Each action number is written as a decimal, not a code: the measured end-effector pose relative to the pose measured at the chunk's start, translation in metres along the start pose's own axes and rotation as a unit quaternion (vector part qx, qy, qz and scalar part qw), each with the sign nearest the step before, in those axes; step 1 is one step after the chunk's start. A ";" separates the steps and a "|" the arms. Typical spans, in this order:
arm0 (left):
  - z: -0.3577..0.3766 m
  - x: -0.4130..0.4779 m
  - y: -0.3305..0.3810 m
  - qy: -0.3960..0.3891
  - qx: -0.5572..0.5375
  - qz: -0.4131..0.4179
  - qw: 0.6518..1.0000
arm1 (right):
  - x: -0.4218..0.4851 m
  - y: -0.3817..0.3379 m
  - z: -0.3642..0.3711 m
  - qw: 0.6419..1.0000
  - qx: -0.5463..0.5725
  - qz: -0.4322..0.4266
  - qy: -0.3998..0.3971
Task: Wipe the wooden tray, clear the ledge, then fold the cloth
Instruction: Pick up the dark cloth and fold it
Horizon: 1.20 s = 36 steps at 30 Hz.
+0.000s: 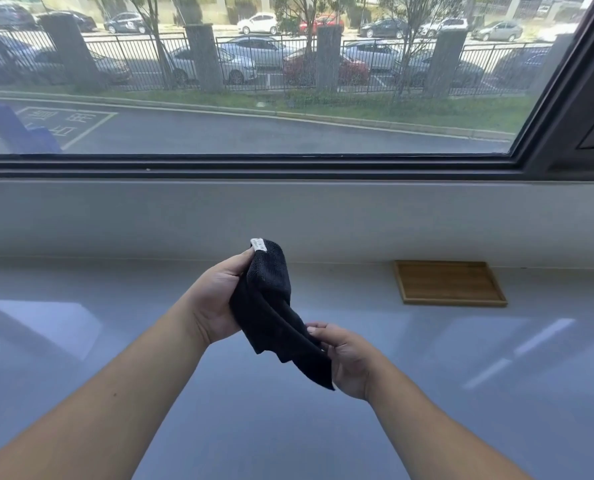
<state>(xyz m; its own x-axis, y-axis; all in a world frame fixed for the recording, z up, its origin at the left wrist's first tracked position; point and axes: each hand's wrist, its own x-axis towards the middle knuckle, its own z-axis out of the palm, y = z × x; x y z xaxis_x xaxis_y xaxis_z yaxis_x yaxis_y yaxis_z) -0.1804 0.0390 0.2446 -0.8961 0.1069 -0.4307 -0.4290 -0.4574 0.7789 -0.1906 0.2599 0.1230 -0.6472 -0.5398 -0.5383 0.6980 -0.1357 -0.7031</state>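
— Where is the black cloth [274,317] sitting relative to the wooden tray [449,283]?

— It is hanging in the air left of the tray, nearer the camera, above the grey ledge [427,375]. Its long axis is running diagonally, white tag end pointing up toward the window.

— And the fingers?

— The left hand [216,306] is closing around the upper end; the right hand [347,358] is pinching the lower corner.
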 end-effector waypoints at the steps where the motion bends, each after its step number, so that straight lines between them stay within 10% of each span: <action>1: -0.002 0.001 0.000 0.003 0.005 -0.002 1.000 | 0.001 -0.001 0.000 1.000 -0.003 -0.018 0.017; 12: -0.071 0.018 -0.016 0.266 0.342 0.003 0.901 | -0.008 -0.058 -0.044 0.950 -0.167 -0.178 0.193; 28: -0.066 0.025 -0.008 0.070 0.191 0.002 0.979 | -0.037 -0.084 -0.061 0.939 -0.143 -0.228 0.212; 36: -0.070 0.033 -0.018 0.150 0.229 0.015 0.962 | -0.051 -0.088 -0.064 0.944 -0.115 -0.225 0.214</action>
<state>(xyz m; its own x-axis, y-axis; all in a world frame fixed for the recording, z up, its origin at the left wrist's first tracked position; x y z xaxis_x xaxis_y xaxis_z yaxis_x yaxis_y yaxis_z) -0.1942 -0.0109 0.1845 -0.8651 -0.1919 -0.4634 -0.4700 -0.0124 0.8826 -0.2382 0.3524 0.1825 -0.9611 -0.0791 -0.2646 0.2695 -0.0600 -0.9611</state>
